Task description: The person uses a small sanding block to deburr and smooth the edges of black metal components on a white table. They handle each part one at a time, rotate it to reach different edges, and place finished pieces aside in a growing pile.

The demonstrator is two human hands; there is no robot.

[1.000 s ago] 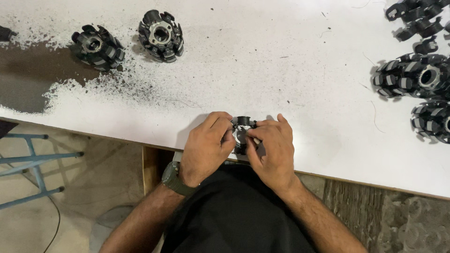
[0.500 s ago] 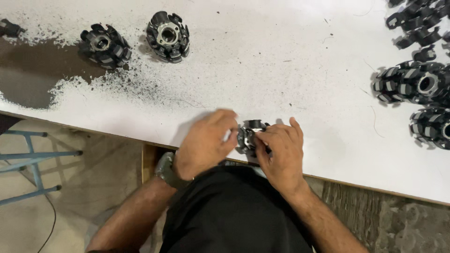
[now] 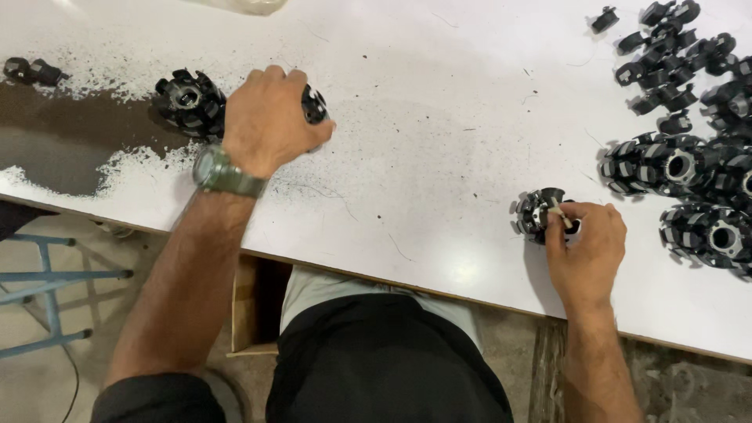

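bare tabletop (image 3: 439,133) centre; black parts (image 3: 689,157) crowding right

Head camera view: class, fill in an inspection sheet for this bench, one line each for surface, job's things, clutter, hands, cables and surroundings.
Surface: white table, scratched, with a worn dark patch and black grit at its left end.
Job's things: black finned rotor at the near edge; second rotor under the left hand; third rotor beside it.
Clutter: heap of black parts at the right.
Hands: left hand grips the second rotor; right hand holds the near rotor.
Cables: thin cable on the floor.
Surroundings: blue stool frame.
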